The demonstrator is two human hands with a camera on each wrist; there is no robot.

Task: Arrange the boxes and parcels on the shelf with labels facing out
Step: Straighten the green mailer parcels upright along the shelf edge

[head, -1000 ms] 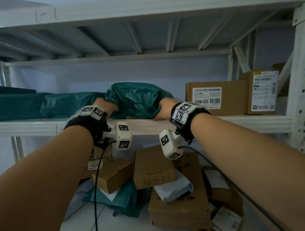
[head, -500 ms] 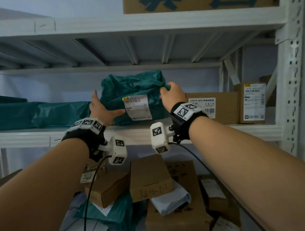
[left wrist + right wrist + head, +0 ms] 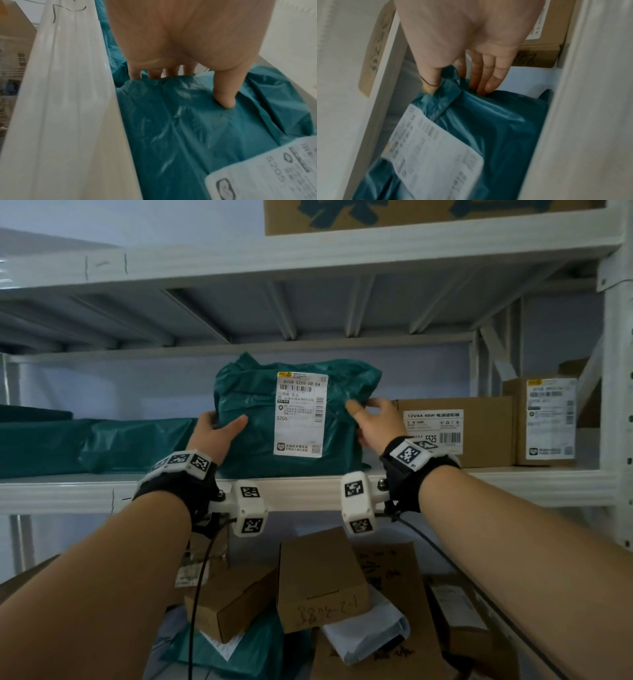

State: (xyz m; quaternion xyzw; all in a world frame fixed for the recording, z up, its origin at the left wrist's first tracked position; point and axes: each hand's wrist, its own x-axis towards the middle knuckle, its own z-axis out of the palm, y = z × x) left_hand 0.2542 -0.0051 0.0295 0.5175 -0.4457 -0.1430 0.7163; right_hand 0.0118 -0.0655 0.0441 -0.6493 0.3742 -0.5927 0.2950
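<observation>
A teal plastic parcel (image 3: 250,409) stands upright on the middle shelf (image 3: 308,491), its white shipping label (image 3: 299,414) facing me. My left hand (image 3: 222,428) grips its left edge, thumb (image 3: 224,94) pressed on the front and fingers behind. My right hand (image 3: 364,409) pinches the crumpled plastic at its right edge between thumb and fingers, as the right wrist view of the parcel (image 3: 496,121) shows. A brown box (image 3: 479,433) with its label outward stands just right of the parcel, and a second labelled box (image 3: 548,419) beyond it.
Flat teal parcels (image 3: 102,443) lie on the shelf to the left. Below the shelf is a pile of cardboard boxes (image 3: 322,580) and mailers. A large box (image 3: 411,213) sits on the shelf above. A white upright post (image 3: 616,405) bounds the right side.
The parcel has been tipped from lying slumped to standing upright, turning its label to the front. Both hands moved up its sides; my view rose.
</observation>
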